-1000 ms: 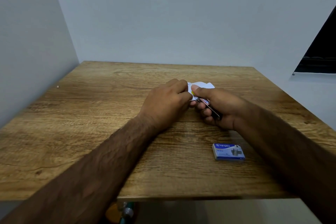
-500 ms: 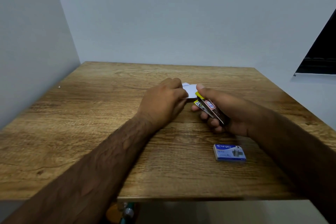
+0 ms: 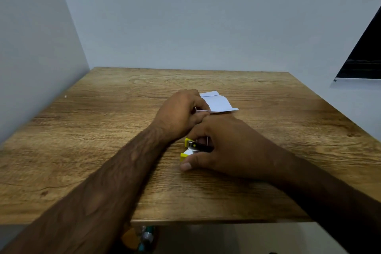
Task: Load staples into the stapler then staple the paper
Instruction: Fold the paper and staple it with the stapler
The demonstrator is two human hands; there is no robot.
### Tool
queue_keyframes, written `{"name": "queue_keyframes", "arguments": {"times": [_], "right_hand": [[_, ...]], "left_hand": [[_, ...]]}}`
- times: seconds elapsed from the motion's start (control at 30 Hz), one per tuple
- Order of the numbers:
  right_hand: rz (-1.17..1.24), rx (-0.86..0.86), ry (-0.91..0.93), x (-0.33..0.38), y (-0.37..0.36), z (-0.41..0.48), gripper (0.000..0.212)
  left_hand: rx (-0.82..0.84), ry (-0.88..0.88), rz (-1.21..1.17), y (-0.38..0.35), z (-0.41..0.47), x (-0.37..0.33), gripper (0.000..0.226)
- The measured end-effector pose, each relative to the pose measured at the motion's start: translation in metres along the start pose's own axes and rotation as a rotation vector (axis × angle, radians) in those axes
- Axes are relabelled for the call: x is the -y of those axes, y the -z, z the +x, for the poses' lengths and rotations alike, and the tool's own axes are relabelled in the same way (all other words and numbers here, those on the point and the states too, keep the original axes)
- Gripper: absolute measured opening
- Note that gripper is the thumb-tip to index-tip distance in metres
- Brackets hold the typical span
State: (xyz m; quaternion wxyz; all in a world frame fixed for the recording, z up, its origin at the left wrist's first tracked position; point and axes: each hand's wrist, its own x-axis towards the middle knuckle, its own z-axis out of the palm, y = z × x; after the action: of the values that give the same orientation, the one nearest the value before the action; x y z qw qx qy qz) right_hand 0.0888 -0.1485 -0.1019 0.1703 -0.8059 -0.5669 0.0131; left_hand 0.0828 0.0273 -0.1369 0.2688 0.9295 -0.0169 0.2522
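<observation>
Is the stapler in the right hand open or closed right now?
Open: in the right hand, the stapler's two yellow-tipped halves are spread apart at the front, with a gap between them.

The right hand now lies low on the table, nearer the front edge than a second ago, with the stapler under it and its yellow end pointing left instead of up beside the paper. More of the paper shows past the left hand. The blue staple box is no longer visible, covered by the right forearm.
</observation>
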Motion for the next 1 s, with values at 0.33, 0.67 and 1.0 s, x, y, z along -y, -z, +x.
{"name": "queue_keyframes", "arguments": {"times": [0.33, 0.67, 1.0], "right_hand": [[-0.023, -0.002, 0.035, 0.002, -0.006, -0.002, 0.049], [-0.287, -0.053, -0.253, -0.064, 0.021, 0.011, 0.050], [-0.226, 0.159, -0.392, -0.106, 0.032, -0.005, 0.069]], "left_hand": [[0.042, -0.007, 0.023, 0.001, -0.001, -0.002, 0.010], [0.011, -0.064, 0.043, -0.003, -0.002, -0.002, 0.007], [0.213, -0.026, 0.121, -0.010, 0.025, -0.025, 0.019]]}}
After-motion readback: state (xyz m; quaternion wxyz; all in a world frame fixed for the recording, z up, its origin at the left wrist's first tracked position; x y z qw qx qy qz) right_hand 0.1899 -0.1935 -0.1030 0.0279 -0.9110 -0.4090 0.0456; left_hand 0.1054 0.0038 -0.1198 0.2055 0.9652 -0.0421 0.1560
